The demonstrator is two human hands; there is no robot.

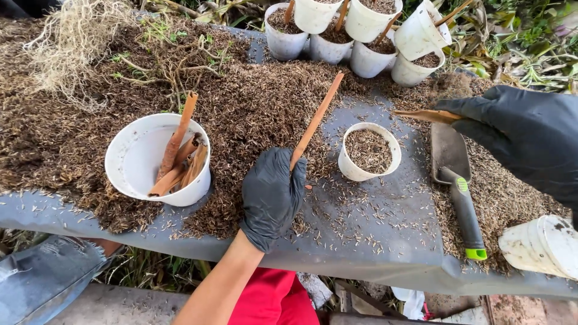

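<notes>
My left hand (272, 195), in a black glove, rests on the husk-strewn grey table (373, 241) and grips a long thin brown stick (316, 120) that slants up and to the right. Just to the right of it stands a small white pot (355, 171) filled with brown husk. My right hand (524, 135), also in a black glove, hovers at the right edge and pinches a short brown stick piece (427, 115) that points left, above a garden trowel (457, 174).
At the left, a white bucket (135, 159) holds several brown bark sticks (177, 156). Several filled white pots with sticks (361, 33) stand at the back. A tipped white pot (542, 244) lies at the right front. Dry roots (72, 42) and loose husk (253, 102) cover the left.
</notes>
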